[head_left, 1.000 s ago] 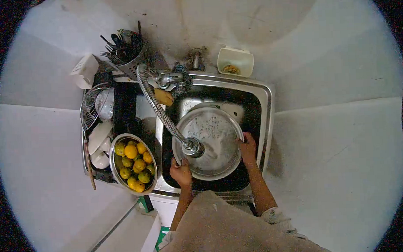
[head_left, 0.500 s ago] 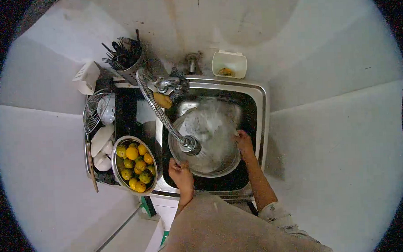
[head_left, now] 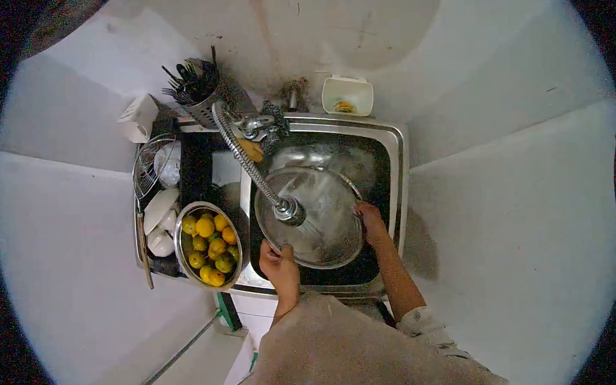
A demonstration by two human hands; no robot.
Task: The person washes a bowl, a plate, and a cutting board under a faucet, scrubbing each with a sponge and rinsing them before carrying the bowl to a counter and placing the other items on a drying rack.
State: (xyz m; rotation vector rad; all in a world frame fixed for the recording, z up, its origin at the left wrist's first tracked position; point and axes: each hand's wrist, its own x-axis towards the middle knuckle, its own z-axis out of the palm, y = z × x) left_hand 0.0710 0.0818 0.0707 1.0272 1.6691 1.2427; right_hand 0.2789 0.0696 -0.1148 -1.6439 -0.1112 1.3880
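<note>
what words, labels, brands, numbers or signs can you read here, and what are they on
None can be read: no lettering shows on the round basin, fruit bowl, white tub or sink.
Any marking on the spray head would be too small to make out.

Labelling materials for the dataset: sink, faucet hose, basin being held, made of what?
Sink: likely stainless steel, shiny; bright highlights on the grey rim.
Faucet hose: probably chromed metal, glossy; ribbed, with sharp glints.
Basin: perhaps metal, greyish with a thin rim; spray obscures its surface, so plastic is possible.
</note>
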